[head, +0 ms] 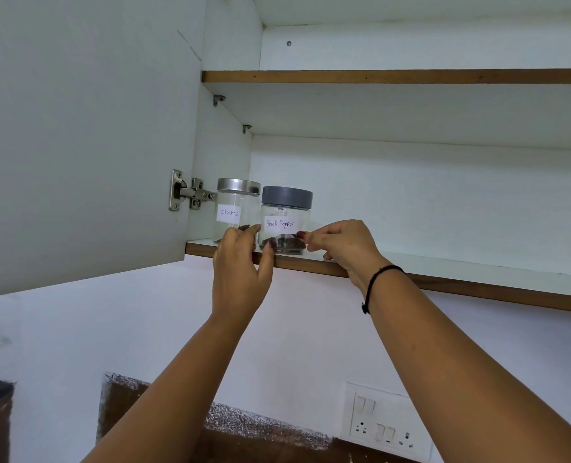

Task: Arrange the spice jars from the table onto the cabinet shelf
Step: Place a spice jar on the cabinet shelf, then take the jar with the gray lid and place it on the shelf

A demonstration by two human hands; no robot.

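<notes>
Two labelled spice jars stand at the left end of the lower cabinet shelf (461,282) as a person reaches up with both arms. The Black Pepper jar (286,222), grey-lidded, sits upright near the shelf's front edge, just beside the silver-lidded Cloves jar (235,208), which stands closer to the cabinet's side wall. The left grip (240,265) grasps the pepper jar low down, thumb on its front and a finger raised in the narrow gap between the two jars. The right grip (341,245), a dark thread (377,275) at its wrist, has curled fingers pinching the jar's lower right side.

Judging by the scene, two jars are already shelved, and the second seems to be getting a final nudge into line. The rest of the shelf to the right is bare, as is the upper shelf (377,76). The surface the jars come from lies out of view, so how many remain cannot be told. The cabinet door (77,145) hangs open on its hinge (190,193); a switch plate (386,422) shows on the wall below.
</notes>
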